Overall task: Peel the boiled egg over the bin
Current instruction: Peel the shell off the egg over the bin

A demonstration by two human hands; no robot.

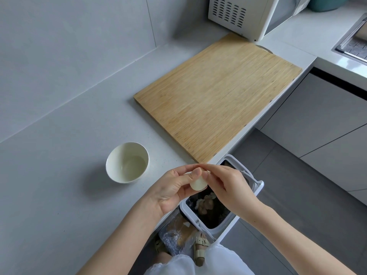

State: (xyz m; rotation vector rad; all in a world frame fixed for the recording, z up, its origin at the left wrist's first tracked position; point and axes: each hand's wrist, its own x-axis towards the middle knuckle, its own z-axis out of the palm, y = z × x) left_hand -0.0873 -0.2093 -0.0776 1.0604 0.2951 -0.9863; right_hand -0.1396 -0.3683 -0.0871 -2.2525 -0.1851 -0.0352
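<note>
- Sandal (200,247) and pale hem show lowest, where the person stands close against the counter (59,175); a crumpled plastic bag (172,239) lies by that foot.
- One bin (256,193) stands open on the floor just beside the counter edge, with dark scraps inside.
- One egg (198,184) is held in the air over the bin's counter-side rim, between the two hands.
- Left hand (170,187) grips the egg, thumb across its near side and fingers curled behind it.
- Right hand (226,187) pinches at the egg's far end with bent fingertips; whether a flake of shell is between them, I cannot tell.
- The end that shows looks smooth, white and bare, so I judge the peeling well along.
- I would expect the egg to be light, soft and slick where bare: easy to dent or let slip. Best cradled round its middle with a gentle hold, while the other fingertips lift shell at an edge.
- One white bowl (117,176) sits on the counter left of the hands, with what looks like a little clear liquid in the bottom.
- One wooden cutting board (218,100) lies further back, reaching the counter's edge.
- One white microwave (238,14) stands beyond the board, and one sink (353,42) shows at the far right.
</note>
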